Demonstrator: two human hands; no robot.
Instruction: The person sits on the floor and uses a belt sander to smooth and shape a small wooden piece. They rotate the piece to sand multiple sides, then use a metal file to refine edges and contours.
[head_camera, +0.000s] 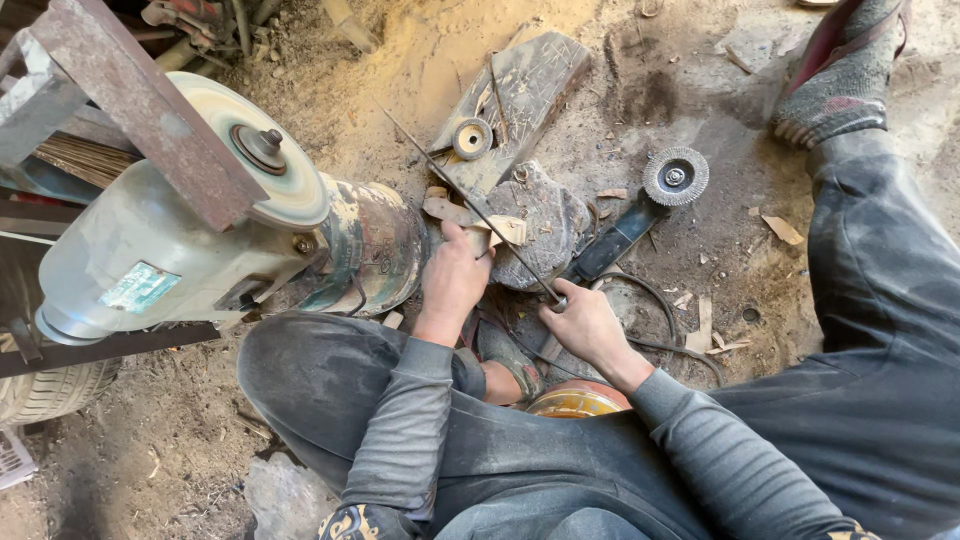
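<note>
We see only one label (139, 287): a small rectangular plate, pale green-blue with a lighter border, stuck slantwise on the grey, dusty motor housing (130, 262) at the left of the scene, just below the rusty metal bar (150, 110) that crosses above it. Its surface is worn and dust-covered, and its markings are too small for us to tell. We find no packages, signs or screens anywhere else on the sandy ground (420, 60).

Left hand (452, 283) pins a wood piece (497, 232) on a stone (540, 225) — right hand (585, 325) grips a thin rod (470, 208) across it.
</note>
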